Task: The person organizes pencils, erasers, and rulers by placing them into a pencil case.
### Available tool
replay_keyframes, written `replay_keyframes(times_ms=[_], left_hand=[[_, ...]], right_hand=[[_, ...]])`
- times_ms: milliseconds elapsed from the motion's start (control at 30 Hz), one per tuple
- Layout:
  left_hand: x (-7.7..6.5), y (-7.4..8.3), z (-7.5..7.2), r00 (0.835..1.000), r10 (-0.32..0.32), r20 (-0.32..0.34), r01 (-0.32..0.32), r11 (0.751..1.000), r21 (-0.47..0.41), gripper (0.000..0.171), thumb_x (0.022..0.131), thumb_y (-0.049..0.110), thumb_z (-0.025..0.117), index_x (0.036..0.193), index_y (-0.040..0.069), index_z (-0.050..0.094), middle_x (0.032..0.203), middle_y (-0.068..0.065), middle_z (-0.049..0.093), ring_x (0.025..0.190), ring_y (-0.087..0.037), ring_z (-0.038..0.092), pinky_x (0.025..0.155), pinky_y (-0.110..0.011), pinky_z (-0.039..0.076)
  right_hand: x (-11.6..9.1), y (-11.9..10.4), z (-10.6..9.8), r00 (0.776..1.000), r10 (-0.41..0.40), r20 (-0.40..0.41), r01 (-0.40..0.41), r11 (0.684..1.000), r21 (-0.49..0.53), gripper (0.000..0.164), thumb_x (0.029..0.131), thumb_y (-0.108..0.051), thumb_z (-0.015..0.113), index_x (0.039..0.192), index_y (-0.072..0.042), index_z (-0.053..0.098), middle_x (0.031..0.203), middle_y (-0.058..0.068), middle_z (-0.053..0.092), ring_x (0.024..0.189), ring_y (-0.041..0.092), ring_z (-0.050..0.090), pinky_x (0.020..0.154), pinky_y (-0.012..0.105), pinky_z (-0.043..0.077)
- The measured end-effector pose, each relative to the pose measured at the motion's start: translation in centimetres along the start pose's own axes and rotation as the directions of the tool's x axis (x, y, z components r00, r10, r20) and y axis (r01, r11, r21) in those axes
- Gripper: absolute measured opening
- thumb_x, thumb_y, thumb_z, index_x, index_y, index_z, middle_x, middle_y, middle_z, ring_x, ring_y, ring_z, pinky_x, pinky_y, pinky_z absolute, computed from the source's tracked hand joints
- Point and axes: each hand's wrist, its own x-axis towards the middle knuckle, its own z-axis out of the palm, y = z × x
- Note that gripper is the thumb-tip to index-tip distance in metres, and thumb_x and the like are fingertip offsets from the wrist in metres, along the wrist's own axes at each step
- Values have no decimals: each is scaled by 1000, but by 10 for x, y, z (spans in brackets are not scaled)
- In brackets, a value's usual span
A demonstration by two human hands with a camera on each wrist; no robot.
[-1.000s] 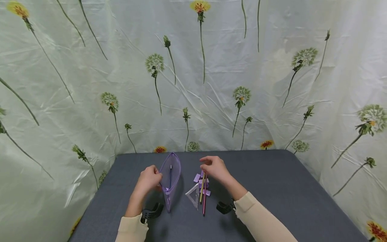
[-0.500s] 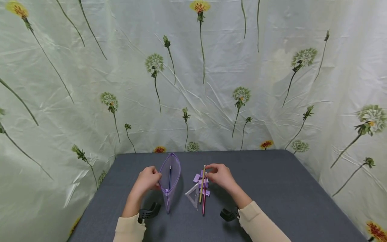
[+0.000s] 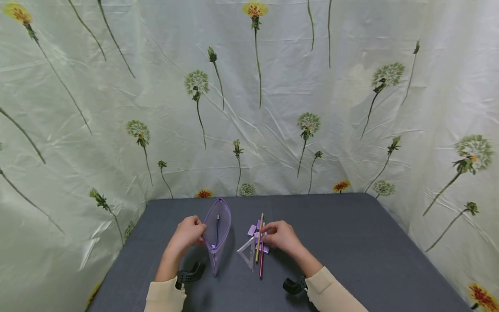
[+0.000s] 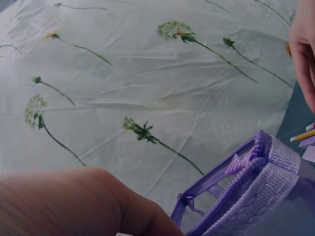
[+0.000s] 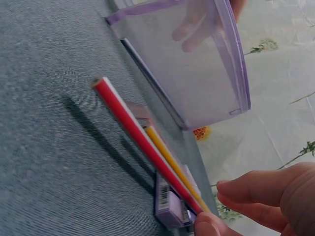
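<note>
A purple mesh zip pouch stands with its mouth spread, and my left hand pinches its left edge. Through the mesh a dark pencil shows inside. My right hand hovers right at a red pencil and a yellow pencil; in the right wrist view its thumb and fingers stand apart, the thumb covering the red pencil's far end. Both pencils lean over several small purple-wrapped blocks, one with a barcode. A clear triangle ruler lies just left of the pencils.
The dark grey tabletop reaches back to a pale curtain printed with dandelions. Black wrist straps show beneath both forearms. Shadows of the pencils fall on the table in the right wrist view.
My right hand has come down and nearer, from above the far ends of the pencils to beside their upper part. The left hand keeps its hold on the pouch.
</note>
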Motion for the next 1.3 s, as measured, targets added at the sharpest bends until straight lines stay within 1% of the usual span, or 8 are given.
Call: replay_keyframes(times_ms=[100,200,533,700,900,1133,1300], left_hand=[[0,-1,-1,1000,-1,1,1,1000,-1,12,92,5,53,81,1,50,75,-12,51,62,-21,61,66,-42,59],[0,-1,-1,1000,1,0,-1,1000,4,12,93,5,53,81,1,50,75,-12,51,61,-21,61,66,-42,59],[0,-1,0,1000,6,-5,-6,1000,10,12,91,5,53,80,2,49,73,-11,51,60,-21,63,66,-43,59],[-1,1,2,1000,7,-6,-7,1000,12,14,91,6,53,79,3,49,73,-11,51,59,-21,65,64,-42,58],[-1,2,2,1000,5,-5,-5,1000,21,14,92,7,53,79,3,49,74,-11,51,60,-22,66,64,-41,58],[0,3,3,1000,13,-3,-13,999,34,15,93,8,54,80,3,49,74,-11,51,60,-22,66,63,-41,57],[-1,3,4,1000,9,-6,-9,999,35,14,92,7,54,80,3,49,74,-11,51,60,-22,65,64,-42,57]], right_hand=[[-1,2,4,1000,-5,7,5,1000,-8,21,84,-5,73,105,-6,77,76,3,70,60,21,64,56,38,54],[0,5,6,1000,-12,0,12,1000,-23,20,83,-5,76,102,-6,77,73,0,68,58,17,62,54,35,52],[0,7,15,996,-59,-60,50,990,-133,17,75,-3,77,92,-7,76,60,-4,62,49,10,56,47,31,46],[-1,7,17,994,-76,-77,63,985,-164,14,75,-3,78,88,-7,75,61,-3,61,49,9,54,47,29,44],[0,7,17,993,-79,-90,59,978,-202,13,75,-5,78,87,-8,75,64,-3,62,52,9,53,48,29,43],[0,6,17,993,-63,-98,43,981,-191,13,74,-3,75,86,-8,75,59,-6,59,47,9,52,45,30,44],[0,6,17,995,-28,-96,12,987,-162,13,74,-2,75,86,-8,75,57,-6,58,43,9,52,43,30,45]])
